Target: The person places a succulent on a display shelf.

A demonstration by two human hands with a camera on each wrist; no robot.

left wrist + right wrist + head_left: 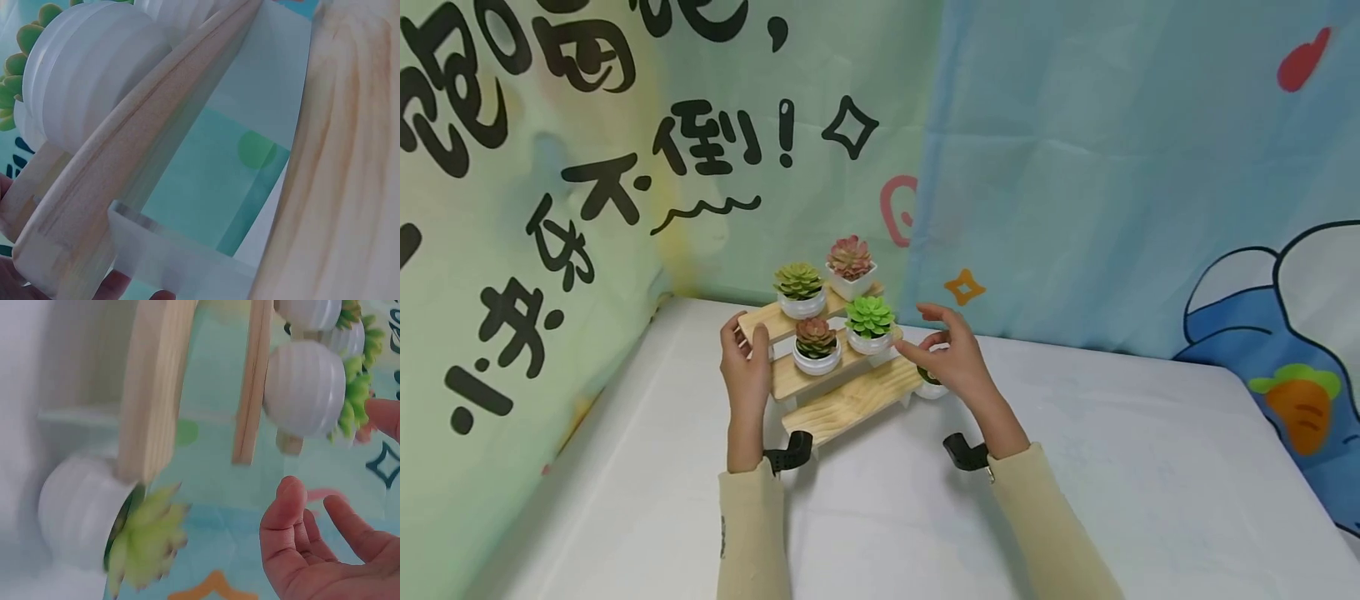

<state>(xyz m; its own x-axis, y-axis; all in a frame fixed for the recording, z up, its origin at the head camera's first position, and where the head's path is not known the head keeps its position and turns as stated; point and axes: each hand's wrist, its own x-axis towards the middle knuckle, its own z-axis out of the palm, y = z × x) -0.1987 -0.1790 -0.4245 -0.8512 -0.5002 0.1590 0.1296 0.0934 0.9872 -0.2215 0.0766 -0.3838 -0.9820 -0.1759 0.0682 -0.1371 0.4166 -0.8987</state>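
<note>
A three-tier wooden plant stand (850, 402) with clear side supports stands on the white table. My left hand (748, 375) grips its left end, with fingertips (112, 285) showing beneath a shelf in the left wrist view. On the middle shelf sit a reddish-brown succulent (816, 337) and a bright green succulent (870, 317), both in white ribbed pots. My right hand (958, 362) is just right of the bright green one, its fingers spread and one fingertip (381, 415) right at the leaves. Nothing is gripped in that hand.
The top shelf bears a yellow-green succulent (799, 282) and a pink one (851, 257) in a squarish pot. Another potted succulent (147, 537) stands on the table by the lowest shelf's right end, partly hidden by my right hand in the head view. Printed cloth (1075, 167) hangs behind.
</note>
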